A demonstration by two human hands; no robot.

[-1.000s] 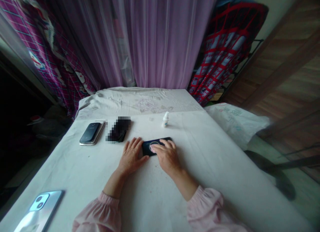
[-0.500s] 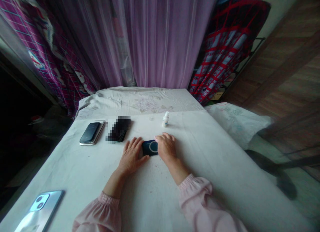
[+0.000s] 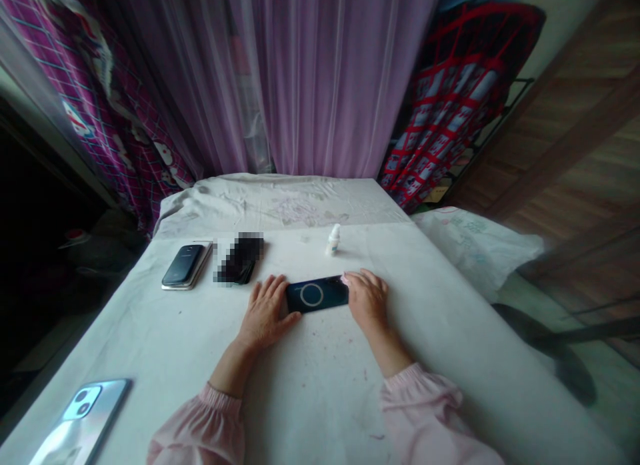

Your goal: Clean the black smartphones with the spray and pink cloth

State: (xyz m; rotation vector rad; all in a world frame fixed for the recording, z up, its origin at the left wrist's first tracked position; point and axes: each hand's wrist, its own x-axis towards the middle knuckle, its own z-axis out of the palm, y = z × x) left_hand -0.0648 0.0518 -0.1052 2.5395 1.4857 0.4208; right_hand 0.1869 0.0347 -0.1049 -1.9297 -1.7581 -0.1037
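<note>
Dark-blue phone (image 3: 330, 293) at my 12 o'clock on surface (image 3: 310, 378) | left grip (image 3: 267, 310) spread, bracing its 9-o'clock end | right grip (image 3: 369, 301) pinching pink scrap (image 3: 345, 279), slid to 3 o'clock: ring (image 3: 301, 295) uncovered, wipe likely near edge

The table (image 3: 305, 391) bears 1 ringed phone (image 3: 325, 294); 1 silvery phone (image 3: 85, 421); 1 bottle (image 3: 333, 241); 1 phone stack (image 3: 184, 266); 1 pixelated item (image 3: 241, 259).

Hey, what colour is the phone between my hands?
The phone is dark blue with a pale ring, best seen in the head view.
</note>
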